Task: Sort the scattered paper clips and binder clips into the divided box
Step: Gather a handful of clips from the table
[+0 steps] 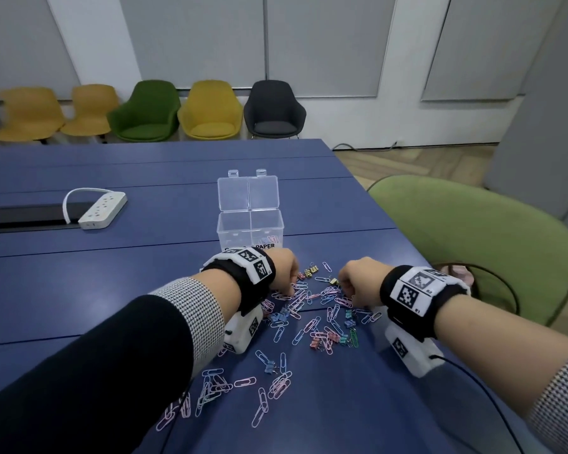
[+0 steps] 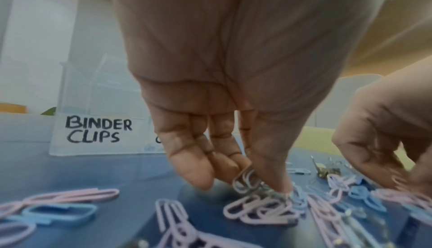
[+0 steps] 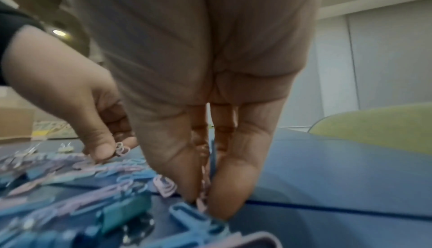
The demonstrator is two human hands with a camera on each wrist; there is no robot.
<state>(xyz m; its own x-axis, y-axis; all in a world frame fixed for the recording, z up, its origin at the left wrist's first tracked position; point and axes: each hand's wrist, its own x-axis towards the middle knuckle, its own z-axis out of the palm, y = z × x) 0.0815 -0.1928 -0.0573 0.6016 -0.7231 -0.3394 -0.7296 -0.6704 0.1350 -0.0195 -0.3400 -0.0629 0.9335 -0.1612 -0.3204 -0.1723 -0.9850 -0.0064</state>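
Note:
Pastel paper clips (image 1: 312, 317) and small binder clips (image 1: 310, 271) lie scattered on the blue table (image 1: 145, 273). A clear divided box (image 1: 250, 232) stands open behind them, its left half labelled BINDER CLIPS (image 2: 98, 131), its right half holding a few paper clips. My left hand (image 1: 284, 273) reaches down into the pile and pinches paper clips (image 2: 247, 180) between thumb and fingers. My right hand (image 1: 358, 280) does the same to the right, pinching pink paper clips (image 3: 202, 187) at the table surface.
A white power strip (image 1: 102, 209) lies at the far left by a black cable slot. A green chair (image 1: 492, 250) stands at the table's right edge. More paper clips (image 1: 243, 388) lie near the front edge. Coloured chairs line the far wall.

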